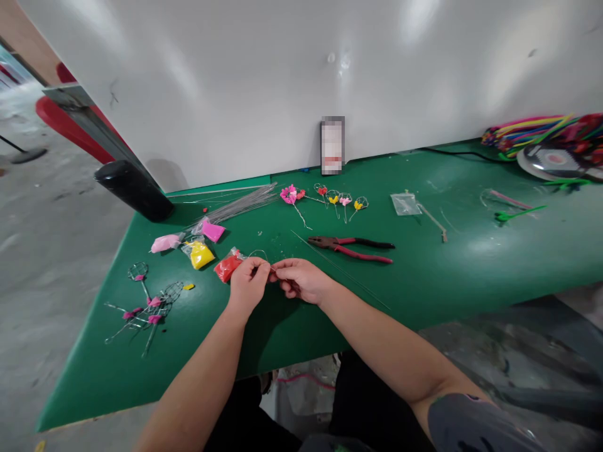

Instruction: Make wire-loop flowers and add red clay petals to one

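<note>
My left hand [249, 280] pinches a thin metal wire [257, 252], whose curved end rises above the fingers. Close beside it, my right hand [299, 280] has thumb and fingertips closed on the same wire, between the two hands. A bag of red clay-like material [228, 266] lies against the left hand. Similar bags of yellow [201, 255], magenta [213, 230] and light pink [166, 243] material sit farther left. Beyond the right hand rest pliers [351, 247] with red and black handles. A straight loose wire [348, 280] runs under them toward the right forearm.
A bundle of straight wires [245, 204] lies behind the bags. Small wire flowers [333, 199] stand in a row at the back. More wire pieces with pink parts [153, 303] are at left. A phone [332, 145] leans on the white wall; a black cylinder [134, 190] marks the left corner.
</note>
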A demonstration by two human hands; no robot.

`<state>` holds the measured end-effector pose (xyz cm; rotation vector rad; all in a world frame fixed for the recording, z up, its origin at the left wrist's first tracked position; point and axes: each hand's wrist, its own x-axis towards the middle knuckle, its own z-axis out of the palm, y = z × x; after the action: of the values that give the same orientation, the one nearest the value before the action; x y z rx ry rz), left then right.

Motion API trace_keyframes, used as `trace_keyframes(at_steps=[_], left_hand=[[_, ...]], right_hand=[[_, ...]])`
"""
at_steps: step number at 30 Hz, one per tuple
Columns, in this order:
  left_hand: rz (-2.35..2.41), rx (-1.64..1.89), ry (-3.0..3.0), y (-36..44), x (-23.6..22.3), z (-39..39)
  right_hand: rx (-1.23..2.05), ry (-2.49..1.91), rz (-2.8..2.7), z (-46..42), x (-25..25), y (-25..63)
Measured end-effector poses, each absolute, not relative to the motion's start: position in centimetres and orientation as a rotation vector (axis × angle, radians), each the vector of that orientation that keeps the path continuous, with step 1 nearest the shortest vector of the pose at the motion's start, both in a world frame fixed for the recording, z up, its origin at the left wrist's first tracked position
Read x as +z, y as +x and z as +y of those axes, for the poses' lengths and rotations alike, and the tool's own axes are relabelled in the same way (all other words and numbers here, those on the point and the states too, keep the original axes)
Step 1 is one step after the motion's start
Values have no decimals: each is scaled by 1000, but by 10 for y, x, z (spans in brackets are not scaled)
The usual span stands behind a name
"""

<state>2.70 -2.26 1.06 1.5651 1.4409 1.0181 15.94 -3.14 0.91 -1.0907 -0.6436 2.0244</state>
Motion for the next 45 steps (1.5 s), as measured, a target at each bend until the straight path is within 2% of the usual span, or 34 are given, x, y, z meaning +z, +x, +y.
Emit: trace_keyframes(at_steps=[4, 11, 13, 19, 22, 24, 29, 32, 37, 45], left_hand=[[1455, 1009, 1590, 27, 12, -23], [1418, 1066, 1467, 30, 12, -22], [1394, 1092, 1431, 30, 10, -21], [1360, 1092, 1297, 31, 7, -21], [1333, 1090, 1239, 32, 8, -21], [1301, 1080, 1242, 31, 9, -21], [1254, 1000, 1353, 27, 12, -19], [1219, 929, 1421, 25, 14, -19], [1198, 875, 1420, 25, 14, -20], [1275, 863, 1421, 27, 13, -22]], right_hand=[[2018, -1083, -604, -31, 11, 160], [1729, -1196, -789, -31, 2, 151], [1547, -1269, -961, -31, -2, 150], [618, -1156, -1683, -38, -13, 156], [472, -1168, -1797, -41, -13, 157], [590, -1187, -1728, -41, -10, 156], [1558, -1280, -1058, -30, -4, 155], [1902, -1217, -871, -25, -1, 160], [2071, -1158, -857, -24, 3, 166], [2074, -1098, -839, -28, 6, 167]])
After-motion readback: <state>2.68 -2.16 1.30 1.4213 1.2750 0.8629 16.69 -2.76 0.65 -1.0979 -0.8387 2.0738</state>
